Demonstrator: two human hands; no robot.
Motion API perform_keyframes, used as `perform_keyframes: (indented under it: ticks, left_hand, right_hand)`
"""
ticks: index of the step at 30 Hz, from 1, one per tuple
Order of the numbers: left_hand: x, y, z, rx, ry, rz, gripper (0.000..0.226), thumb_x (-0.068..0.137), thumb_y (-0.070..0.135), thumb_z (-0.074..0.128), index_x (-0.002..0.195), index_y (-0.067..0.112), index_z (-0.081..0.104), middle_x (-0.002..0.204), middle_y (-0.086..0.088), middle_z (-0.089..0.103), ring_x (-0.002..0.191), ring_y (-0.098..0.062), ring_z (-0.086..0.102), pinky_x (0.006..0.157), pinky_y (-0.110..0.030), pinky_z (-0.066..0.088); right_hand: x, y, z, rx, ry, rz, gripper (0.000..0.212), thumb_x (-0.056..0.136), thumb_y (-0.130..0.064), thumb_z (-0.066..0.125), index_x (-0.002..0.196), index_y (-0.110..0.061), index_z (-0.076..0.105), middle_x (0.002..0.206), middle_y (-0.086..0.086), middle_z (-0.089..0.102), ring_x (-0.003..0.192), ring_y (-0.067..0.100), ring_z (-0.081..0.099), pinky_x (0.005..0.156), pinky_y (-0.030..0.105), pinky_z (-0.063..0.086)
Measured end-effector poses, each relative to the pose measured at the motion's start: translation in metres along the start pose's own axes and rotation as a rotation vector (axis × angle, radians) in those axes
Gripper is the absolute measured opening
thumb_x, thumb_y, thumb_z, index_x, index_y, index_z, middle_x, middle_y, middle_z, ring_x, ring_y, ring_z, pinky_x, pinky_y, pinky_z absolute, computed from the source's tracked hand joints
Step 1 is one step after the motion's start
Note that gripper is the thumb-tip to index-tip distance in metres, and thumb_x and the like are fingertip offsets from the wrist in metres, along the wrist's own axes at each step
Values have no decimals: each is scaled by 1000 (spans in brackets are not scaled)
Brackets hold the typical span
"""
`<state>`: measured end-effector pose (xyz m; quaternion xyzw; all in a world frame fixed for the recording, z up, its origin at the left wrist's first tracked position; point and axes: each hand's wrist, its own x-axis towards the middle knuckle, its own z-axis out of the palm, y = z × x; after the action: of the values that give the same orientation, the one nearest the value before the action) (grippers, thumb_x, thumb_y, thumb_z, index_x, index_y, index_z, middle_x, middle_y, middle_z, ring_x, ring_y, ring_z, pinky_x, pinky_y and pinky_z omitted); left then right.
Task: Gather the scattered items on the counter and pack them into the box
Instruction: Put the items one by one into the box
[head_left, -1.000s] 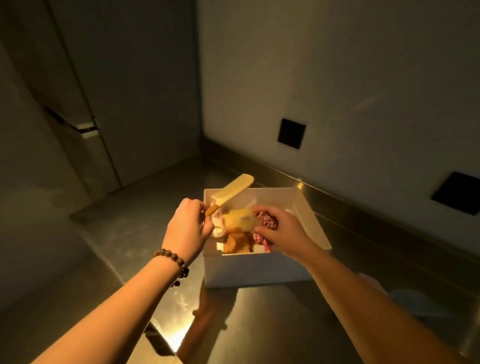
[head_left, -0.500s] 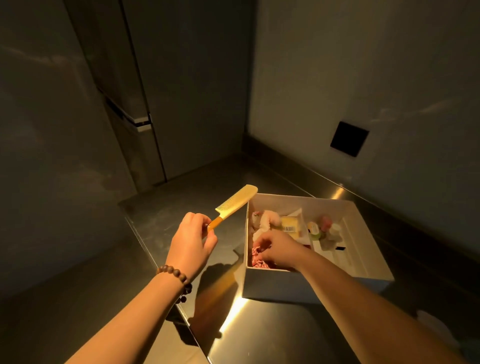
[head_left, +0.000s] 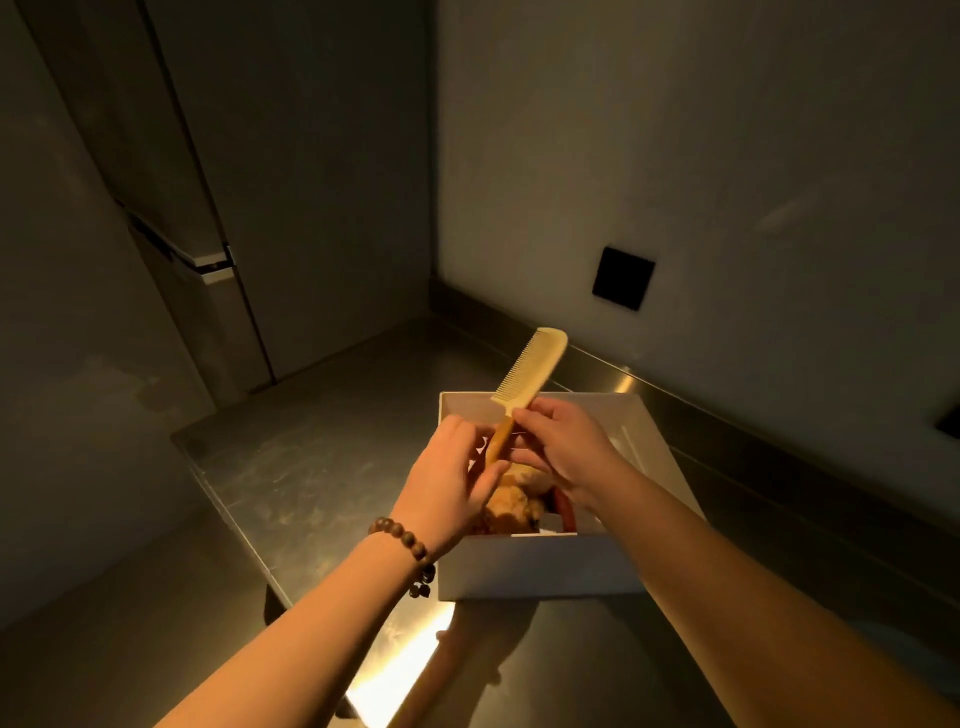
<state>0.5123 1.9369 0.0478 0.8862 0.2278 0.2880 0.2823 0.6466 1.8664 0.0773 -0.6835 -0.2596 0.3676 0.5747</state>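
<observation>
Hiding box (head_left: 540, 569) contents, both hands grip comb (head_left: 530, 371).

Dim room; grey wall (head_left: 727, 156), black wall plate (head_left: 623, 278).

Both hands meet over the white box (head_left: 540, 569), which sits on the dim, shiny tabletop (head_left: 311, 467) near the wall. The left hand (head_left: 447, 488) holds the orange handle of a pale yellow comb (head_left: 527, 376), teeth facing left, its head tilted up past the box's far rim. The right hand (head_left: 563, 447) pinches the comb where handle meets teeth. Inside the box lie tan and reddish items, too dark to name. A beaded bracelet (head_left: 408, 545) circles the left wrist.
</observation>
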Motion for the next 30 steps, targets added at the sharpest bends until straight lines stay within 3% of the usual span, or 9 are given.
perform_keyframes:
  ticks: [4,8,10,13,20,23,28,30]
  left_hand:
    - [8,-9,5,78,-36,-7,49,87,47,51,127,19,48,126,1,50,116,-14,45,98,-28,36]
    - [9,-32,14,208,-151,-156,64,91,48,44,143,15,28,150,-4,28,139,-22,22,115,-38,21]
    - [2,-37,21,156,-243,-187,68,91,45,45,147,20,16,156,-1,14,139,-21,24,114,-41,25]
    - [-6,-38,29,87,-232,-222,72,90,43,45,148,27,4,157,7,-2,130,-17,38,107,-38,38]
    - [-7,-43,33,77,-180,-225,80,80,52,32,147,32,-8,157,7,2,133,-17,35,106,-42,38]
    - [-7,-45,34,40,-149,-219,80,79,51,33,145,37,-11,157,9,5,132,-17,36,106,-43,38]
    - [-7,-48,36,12,-131,-239,77,87,45,39,145,36,-11,157,9,2,135,-16,31,107,-41,37]
    - [-7,-49,37,15,-135,-247,76,89,40,39,145,37,-12,157,9,0,135,-15,32,107,-41,38]
  right_hand:
    - [-6,-6,-36,-110,62,-91,22,100,-18,43,117,-18,55,102,10,65,86,19,67,80,38,58]
    - [-8,7,-54,-321,-24,-40,23,99,-15,43,117,-13,57,83,10,62,65,15,59,62,26,54]
    - [-3,19,-53,-408,-29,39,22,99,-15,44,115,-11,59,85,10,62,63,11,56,58,21,51]
    - [11,30,-46,-378,6,136,23,99,-13,44,117,-6,58,87,11,61,66,13,57,62,22,53]
    - [33,47,-7,-243,-54,316,12,96,-5,49,101,-3,59,83,15,68,69,19,69,71,31,59]
    - [39,52,10,-177,-49,382,14,94,-11,55,100,-2,63,89,16,72,77,21,73,78,37,60]
    - [48,54,25,-220,18,405,17,92,-17,60,103,-6,64,87,9,70,58,10,70,51,22,54]
    - [50,61,26,-291,35,400,18,90,-20,63,102,-8,64,89,8,68,67,13,70,60,25,56]
